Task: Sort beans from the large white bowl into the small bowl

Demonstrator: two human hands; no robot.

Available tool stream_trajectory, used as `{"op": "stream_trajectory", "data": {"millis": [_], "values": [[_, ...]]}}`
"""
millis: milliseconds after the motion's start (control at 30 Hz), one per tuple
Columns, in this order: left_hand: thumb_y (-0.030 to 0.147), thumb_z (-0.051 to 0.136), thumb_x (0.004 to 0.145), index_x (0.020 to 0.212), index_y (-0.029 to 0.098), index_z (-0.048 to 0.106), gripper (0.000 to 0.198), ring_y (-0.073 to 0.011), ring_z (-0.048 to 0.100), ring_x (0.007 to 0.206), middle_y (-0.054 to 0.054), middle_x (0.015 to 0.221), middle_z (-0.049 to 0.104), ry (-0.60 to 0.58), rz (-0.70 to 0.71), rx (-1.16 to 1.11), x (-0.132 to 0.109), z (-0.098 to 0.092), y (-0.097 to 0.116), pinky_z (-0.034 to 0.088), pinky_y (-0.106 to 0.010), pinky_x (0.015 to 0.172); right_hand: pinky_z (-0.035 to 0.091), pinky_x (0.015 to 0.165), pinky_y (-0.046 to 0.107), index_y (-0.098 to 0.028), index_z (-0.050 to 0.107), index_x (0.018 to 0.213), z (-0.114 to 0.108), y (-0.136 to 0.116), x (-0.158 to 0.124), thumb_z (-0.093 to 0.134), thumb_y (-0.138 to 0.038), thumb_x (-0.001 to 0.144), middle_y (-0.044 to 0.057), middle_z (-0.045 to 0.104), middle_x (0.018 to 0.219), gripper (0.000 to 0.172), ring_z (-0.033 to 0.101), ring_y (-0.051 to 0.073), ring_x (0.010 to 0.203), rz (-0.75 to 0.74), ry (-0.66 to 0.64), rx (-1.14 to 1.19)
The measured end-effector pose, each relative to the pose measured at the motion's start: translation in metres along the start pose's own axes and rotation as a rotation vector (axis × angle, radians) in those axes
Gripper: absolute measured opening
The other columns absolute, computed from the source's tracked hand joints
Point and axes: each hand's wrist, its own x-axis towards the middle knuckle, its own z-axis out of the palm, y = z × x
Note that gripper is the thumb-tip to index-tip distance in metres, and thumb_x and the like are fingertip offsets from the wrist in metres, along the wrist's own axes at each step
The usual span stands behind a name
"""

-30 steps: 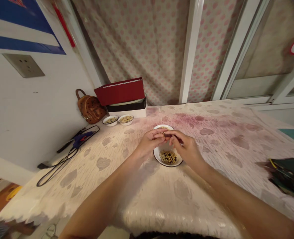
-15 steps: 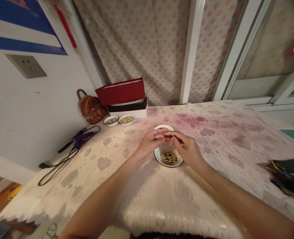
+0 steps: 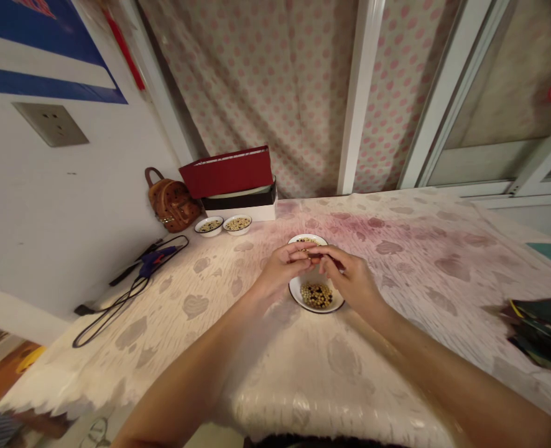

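Observation:
My left hand (image 3: 282, 266) is cupped, palm turned inward, above the near bowl's far rim. My right hand (image 3: 350, 274) meets it there, its thumb and index finger bent together at the left fingertips. Small yellowish specks show between the fingers, but what either hand holds is too small to make out. Below them stands a white dark-rimmed bowl (image 3: 298, 297) with mixed yellow and black beans (image 3: 317, 296) in it. Just behind the hands is a second such bowl (image 3: 307, 237), also with beans and partly hidden by the fingers.
Two more bowls of beans, a left one (image 3: 209, 233) and a right one (image 3: 238, 231), stand by a white box (image 3: 257, 213) with a red lid (image 3: 229, 174). A brown mini backpack (image 3: 173, 202) and a blue corded tool (image 3: 154, 258) lie left. Dark cloth (image 3: 543, 330) lies right.
Both hands keep the same pose over the bowls. The whole view has shifted very slightly; no bowl has visibly moved.

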Motion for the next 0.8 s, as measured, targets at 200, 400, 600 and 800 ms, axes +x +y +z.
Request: {"op": "stream_trajectory", "data": {"millis": [200, 400, 600, 800], "values": [[0.018, 0.082, 0.077, 0.117, 0.016, 0.074, 0.042, -0.0206, 0.073, 0.098, -0.005, 0.092, 0.077, 0.002, -0.001, -0.009, -0.0003, 0.0008, 0.0004, 0.048, -0.042, 0.106, 0.053, 0.064, 0.031, -0.022, 0.077, 0.109, 0.0001, 0.0, 0.0007, 0.051, -0.031, 0.095, 0.003, 0.074, 0.08, 0.031, 0.068, 0.017, 0.068, -0.004, 0.007, 0.005], [0.018, 0.081, 0.077, 0.115, 0.016, 0.074, 0.039, -0.0207, 0.073, 0.098, -0.007, 0.095, 0.078, -0.002, -0.005, -0.01, -0.0001, 0.0012, 0.0011, 0.049, -0.042, 0.106, 0.052, 0.062, 0.03, -0.022, 0.077, 0.109, 0.0002, 0.0003, 0.0003, 0.052, -0.031, 0.095, 0.003, 0.075, 0.081, 0.03, 0.068, 0.017, 0.069, 0.006, -0.005, 0.017], [0.019, 0.081, 0.077, 0.115, 0.017, 0.074, 0.039, -0.0211, 0.073, 0.099, -0.006, 0.095, 0.078, 0.003, -0.004, 0.004, -0.0005, 0.001, 0.0002, 0.048, -0.043, 0.106, 0.051, 0.061, 0.03, -0.024, 0.077, 0.109, 0.0018, 0.0039, -0.0001, 0.053, -0.032, 0.095, 0.002, 0.074, 0.078, 0.029, 0.067, 0.017, 0.067, 0.0, 0.008, 0.011], [0.018, 0.082, 0.076, 0.115, 0.017, 0.074, 0.04, -0.0206, 0.073, 0.102, -0.007, 0.098, 0.078, 0.033, -0.02, -0.009, -0.0002, 0.0011, -0.0007, 0.048, -0.04, 0.106, 0.051, 0.061, 0.029, -0.023, 0.078, 0.108, 0.0011, 0.0017, 0.0009, 0.052, -0.031, 0.096, 0.0, 0.07, 0.071, 0.03, 0.065, 0.016, 0.063, -0.015, 0.028, -0.016]]}}
